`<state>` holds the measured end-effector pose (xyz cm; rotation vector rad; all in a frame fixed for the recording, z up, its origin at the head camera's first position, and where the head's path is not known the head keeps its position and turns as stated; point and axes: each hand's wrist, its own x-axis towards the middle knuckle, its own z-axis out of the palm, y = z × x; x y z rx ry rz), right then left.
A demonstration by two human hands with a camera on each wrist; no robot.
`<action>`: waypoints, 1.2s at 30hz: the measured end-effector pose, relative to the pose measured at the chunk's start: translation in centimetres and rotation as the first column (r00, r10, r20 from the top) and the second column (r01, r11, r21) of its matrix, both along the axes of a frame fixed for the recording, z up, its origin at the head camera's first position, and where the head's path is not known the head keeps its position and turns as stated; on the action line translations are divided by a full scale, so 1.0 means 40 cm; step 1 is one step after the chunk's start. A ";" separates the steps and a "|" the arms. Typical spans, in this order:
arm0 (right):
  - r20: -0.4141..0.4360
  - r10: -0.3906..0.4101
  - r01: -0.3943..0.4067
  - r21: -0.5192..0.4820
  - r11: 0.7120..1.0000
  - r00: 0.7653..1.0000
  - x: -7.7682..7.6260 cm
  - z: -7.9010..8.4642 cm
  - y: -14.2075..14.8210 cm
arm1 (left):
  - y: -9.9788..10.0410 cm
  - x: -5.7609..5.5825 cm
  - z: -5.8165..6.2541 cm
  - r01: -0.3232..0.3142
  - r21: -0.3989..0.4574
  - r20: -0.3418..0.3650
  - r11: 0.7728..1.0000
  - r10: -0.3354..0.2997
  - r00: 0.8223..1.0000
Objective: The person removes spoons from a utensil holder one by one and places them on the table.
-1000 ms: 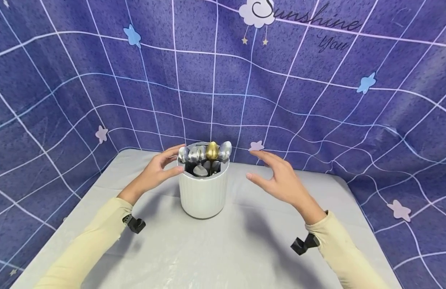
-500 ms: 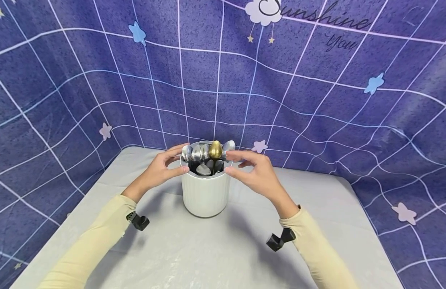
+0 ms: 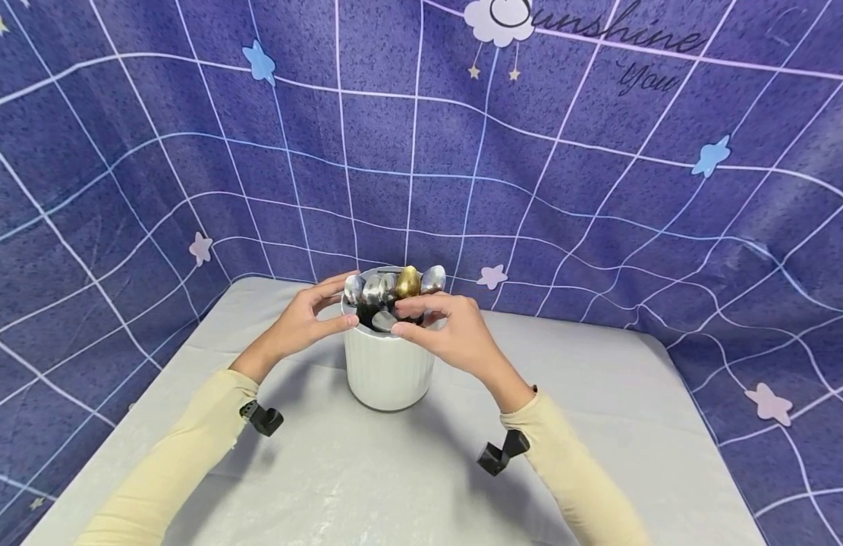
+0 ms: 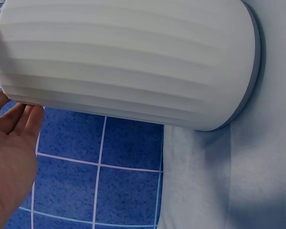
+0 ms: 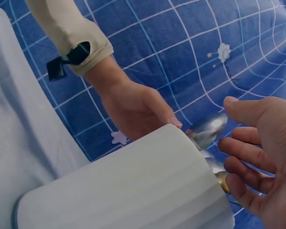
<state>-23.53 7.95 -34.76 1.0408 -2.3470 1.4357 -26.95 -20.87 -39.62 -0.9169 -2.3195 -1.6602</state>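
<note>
A white ribbed utensil holder (image 3: pixel 389 371) stands upright on the table. Several silver spoons (image 3: pixel 372 290) and one gold spoon (image 3: pixel 408 281) show above its rim, bowls up. A lower silver spoon (image 3: pixel 383 321) sits at the front of the opening. My left hand (image 3: pixel 301 318) holds the holder's left rim, thumb at the front and fingers farther back. Over the right side of the opening is my right hand (image 3: pixel 451 330), thumb and fingers apart. In the right wrist view its fingers (image 5: pixel 250 155) are loosely bent beside the spoon bowls; a silver spoon (image 5: pixel 210 129) lies close to them.
A pale grey cloth covers the table (image 3: pixel 339 485). Behind and at both sides hangs a purple-blue curtain (image 3: pixel 517 197) with grid lines and stars. Each wrist carries a small black camera, such as the left camera (image 3: pixel 262 418).
My right hand has moved left from beside the holder to over its opening. The left hand stays at the rim. The holder and spoons look unmoved.
</note>
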 end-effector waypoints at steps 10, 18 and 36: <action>-0.029 -0.023 0.024 0.045 0.999 0.999 0.001 -0.007 -0.012 | 0.002 0.002 0.004 -0.004 -0.017 -0.003 1.000 0.004 1.000; -0.040 -0.026 0.029 0.087 0.996 0.999 -0.001 -0.004 -0.015 | 0.000 0.003 0.002 -0.006 -0.022 0.010 1.000 0.006 1.000; -0.050 -0.034 0.038 0.081 0.996 0.998 -0.004 -0.004 -0.018 | 0.001 0.003 0.002 -0.004 -0.014 0.009 1.000 0.004 1.000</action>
